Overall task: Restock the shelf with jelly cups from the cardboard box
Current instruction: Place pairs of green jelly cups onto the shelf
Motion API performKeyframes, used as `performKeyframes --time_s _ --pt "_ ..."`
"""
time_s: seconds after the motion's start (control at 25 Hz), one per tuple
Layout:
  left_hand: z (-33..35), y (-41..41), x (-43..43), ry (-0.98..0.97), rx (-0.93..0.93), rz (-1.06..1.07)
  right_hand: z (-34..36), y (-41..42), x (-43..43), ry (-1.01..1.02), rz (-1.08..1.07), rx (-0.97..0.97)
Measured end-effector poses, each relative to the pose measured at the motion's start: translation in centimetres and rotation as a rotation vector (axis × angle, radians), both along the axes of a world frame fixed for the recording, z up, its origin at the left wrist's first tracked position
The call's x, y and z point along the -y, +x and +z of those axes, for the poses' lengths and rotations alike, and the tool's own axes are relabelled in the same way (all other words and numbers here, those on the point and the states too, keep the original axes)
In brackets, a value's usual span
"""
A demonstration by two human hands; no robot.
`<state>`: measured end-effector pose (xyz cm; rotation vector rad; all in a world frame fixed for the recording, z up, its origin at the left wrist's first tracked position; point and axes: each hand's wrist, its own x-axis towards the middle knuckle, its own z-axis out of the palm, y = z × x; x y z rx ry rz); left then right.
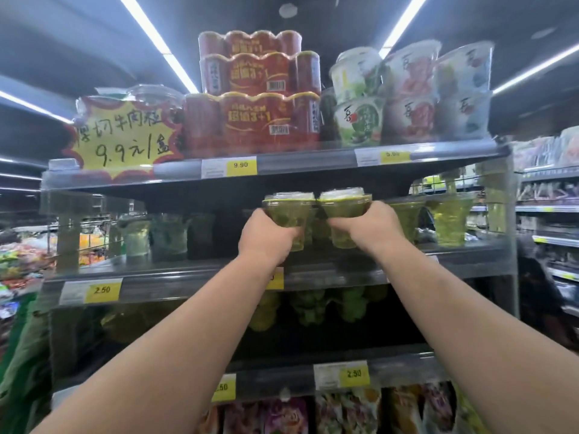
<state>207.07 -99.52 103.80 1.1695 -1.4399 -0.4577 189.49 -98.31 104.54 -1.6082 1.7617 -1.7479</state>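
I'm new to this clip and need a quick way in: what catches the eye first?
Dead centre, the left hand and the right hand each grip a green jelly cup, the left cup beside the right cup, held up in front of the middle shelf. Up left, a yellow handwritten price sign hangs on the edge of the top shelf, next to stacked red can packs.

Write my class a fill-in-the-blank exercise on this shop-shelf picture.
The jelly in the left cup, held by the left hand, is ____.
The right hand grips the right cup, lid facing ____.
The red packs stand on the ____ shelf.
The yellow tag under the red packs reads ____.
Missing words: green, up, top, 9.90
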Motion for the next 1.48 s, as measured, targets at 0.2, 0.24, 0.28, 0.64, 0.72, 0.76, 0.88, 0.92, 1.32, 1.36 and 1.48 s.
performKeyframes --time_s 0.2,0.24,0.28,0.64,0.72,0.76,0.88,0.92,1.32,1.36,1.48 --pt "0.2 -1.4 0.9 0.112 0.196 0.214 -0.4 -0.4 0.3 0.021 -0.097 -0.047" --pt "0.3 -1.5 1.1 0.123 0.22 0.236 -0.3 -0.4 0.3 0.041 -0.117 -0.077" --pt "0.4 -1.6 1.3 0.137 0.238 0.25 -0.2 -0.2 0.2 0.07 -0.143 -0.111" --pt "-0.1 -2.7 0.4 0.165 0.496 0.371 -1.2 0.8 0.0 0.163 -0.298 -0.283" --pt "-0.5 -1.9 0.4 0.101 0.46 0.36 -1.2 1.0 -0.8 0.185 -0.314 -0.288" --pt "-0.9 -1.4 0.2 0.054 0.421 0.344 -1.3 1.1 -1.1 0.169 -0.317 -0.278" --pt "-2.5 -0.1 -1.1 -0.15 0.269 0.292 -2.2 1.7 -1.9 0.065 -0.327 -0.183" --pt "-3.2 0.2 -1.8 -0.21 0.226 0.289 -2.8 2.1 -2.3 0.022 -0.332 -0.131" --pt "-16.5 5.8 -7.1 -0.114 0.006 -0.053 -15.9 11.9 -8.3 -0.041 -0.155 0.199" --pt "-18.2 6.7 -7.3 -0.066 -0.023 -0.077 -17.6 12.7 -8.7 -0.009 -0.145 0.214" --pt "-24.0 8.5 -8.2 0.071 -0.059 -0.104 -23.7 14.3 -9.6 0.116 -0.125 0.261"
